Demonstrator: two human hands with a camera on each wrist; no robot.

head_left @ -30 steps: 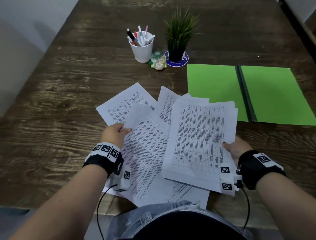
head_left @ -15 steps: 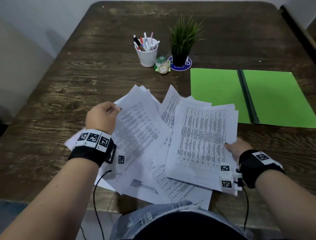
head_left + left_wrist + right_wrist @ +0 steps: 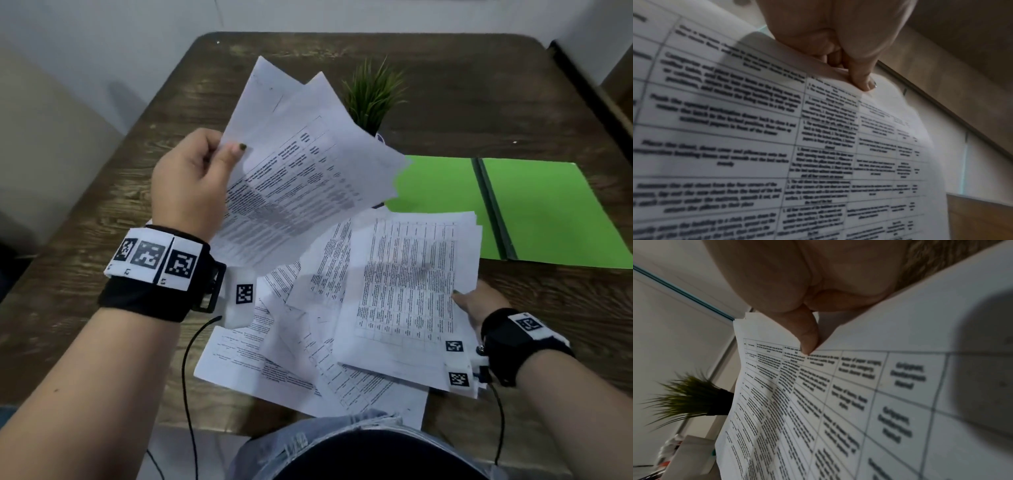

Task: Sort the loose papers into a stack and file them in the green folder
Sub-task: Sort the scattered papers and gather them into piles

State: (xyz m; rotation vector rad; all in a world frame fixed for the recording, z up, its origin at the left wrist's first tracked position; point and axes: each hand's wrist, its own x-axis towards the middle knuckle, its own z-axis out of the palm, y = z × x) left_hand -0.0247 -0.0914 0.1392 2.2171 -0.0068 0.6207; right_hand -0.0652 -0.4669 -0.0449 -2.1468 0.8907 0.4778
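My left hand [image 3: 195, 174] pinches a few printed sheets [image 3: 301, 164] by their left edge and holds them raised above the table; the left wrist view shows the thumb [image 3: 861, 76] pressed on the lifted sheets [image 3: 756, 146]. My right hand [image 3: 479, 305] grips the right edge of a gathered stack of papers [image 3: 407, 291], its thumb [image 3: 805, 335] on top of that stack [image 3: 859, 402]. More loose sheets [image 3: 291, 356] lie fanned underneath near the front edge. The green folder [image 3: 548, 212] lies open and flat at the right.
A potted grass plant [image 3: 373, 92] stands behind the raised sheets, which hide whatever is beside it. The dark wooden table [image 3: 102, 219] shows bare wood at left and far back. A wall runs along the left; a dark ledge [image 3: 589, 82] borders the right.
My left hand has lifted its sheets up off the pile and toward the back, now covering the pen cup. The right hand has stayed on the stack's edge.
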